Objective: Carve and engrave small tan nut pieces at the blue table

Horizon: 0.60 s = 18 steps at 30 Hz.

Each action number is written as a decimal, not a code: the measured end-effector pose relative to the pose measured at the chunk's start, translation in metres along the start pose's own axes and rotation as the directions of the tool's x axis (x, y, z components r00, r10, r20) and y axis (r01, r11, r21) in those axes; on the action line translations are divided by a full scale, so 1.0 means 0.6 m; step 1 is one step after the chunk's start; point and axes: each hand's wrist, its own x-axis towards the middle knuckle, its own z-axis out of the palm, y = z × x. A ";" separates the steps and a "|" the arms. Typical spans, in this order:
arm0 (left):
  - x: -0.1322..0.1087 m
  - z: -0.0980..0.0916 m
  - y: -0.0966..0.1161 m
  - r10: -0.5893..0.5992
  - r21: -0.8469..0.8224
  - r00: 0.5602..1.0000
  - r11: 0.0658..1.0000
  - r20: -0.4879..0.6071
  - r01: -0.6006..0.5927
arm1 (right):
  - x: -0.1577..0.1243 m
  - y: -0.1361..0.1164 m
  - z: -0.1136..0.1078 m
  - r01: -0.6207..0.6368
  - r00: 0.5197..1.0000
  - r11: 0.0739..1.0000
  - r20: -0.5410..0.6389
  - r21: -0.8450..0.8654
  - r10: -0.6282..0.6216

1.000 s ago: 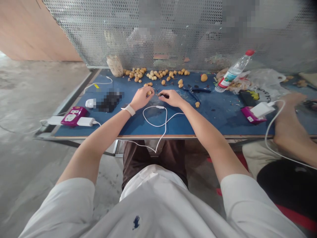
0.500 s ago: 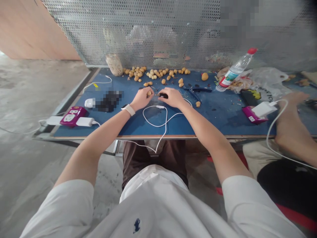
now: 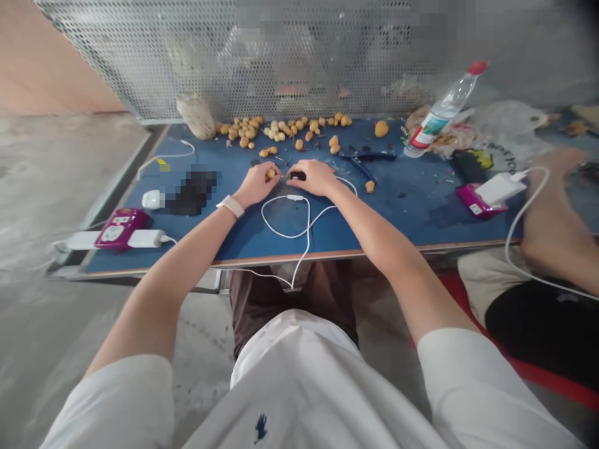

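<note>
My left hand (image 3: 256, 185), with a pale band on its wrist, is closed on a small round tan fruit (image 3: 270, 174). Close by on the right, my right hand (image 3: 314, 176) grips a small black object (image 3: 296, 176); the fingers cover most of it, and its kind does not show. The fingertips of the two hands nearly meet over the blue tabletop (image 3: 224, 246). Beyond them lie several loose tan fruits (image 3: 243, 131) in a row. A white cable (image 3: 294, 197) loops on the table just below the hands.
A dark blue two-armed thing (image 3: 367, 157) lies right of my hands. A bottle with a red cap (image 3: 431, 127) stands farther right, near a plastic bag (image 3: 508, 134) and another person's arm (image 3: 552, 206). Purple power blocks (image 3: 122, 228) sit at the left. Perforated metal (image 3: 290, 62) rises behind.
The whole view has shifted and tilted slightly, so the table sits a little farther left and higher at the back. Both hands keep their grips, close together.
</note>
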 end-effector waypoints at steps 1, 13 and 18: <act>-0.005 -0.002 0.003 0.006 0.000 1.000 1.000 -0.025 -0.006 | -0.004 -0.001 -0.001 0.014 1.000 1.000 -0.002 0.016 -0.014; -0.011 -0.016 0.015 0.097 0.063 0.995 0.993 -0.027 -0.095 | -0.015 0.011 -0.005 0.034 0.997 0.987 -0.080 0.158 -0.022; -0.010 -0.020 0.008 0.172 0.089 0.985 0.981 -0.004 -0.171 | -0.017 0.009 -0.011 0.049 0.996 0.988 -0.086 0.145 -0.037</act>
